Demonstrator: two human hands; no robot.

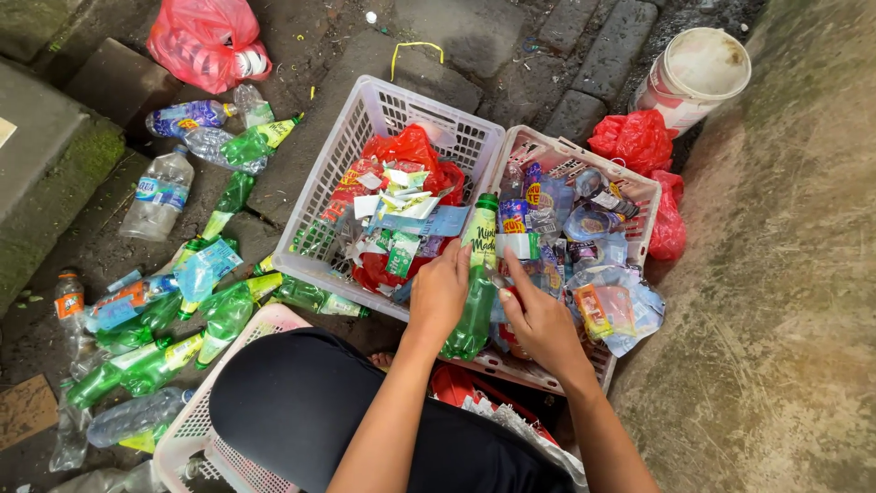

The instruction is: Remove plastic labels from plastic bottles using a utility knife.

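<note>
Both my hands hold one green plastic bottle (476,301) with a green cap, over the gap between two white baskets. My left hand (440,294) grips its body from the left. My right hand (538,319) closes on its right side, with the index finger raised along the label. The left white basket (383,108) holds torn labels and a red plastic bag. The right white basket (584,155) holds crushed clear cups and colourful wrappers.
Many green and clear plastic bottles (164,319) lie on the ground at left. A third white basket (196,429) stands by my knee. A red bag (205,41) lies at top left, a white bucket (693,73) and red bags (639,141) at top right.
</note>
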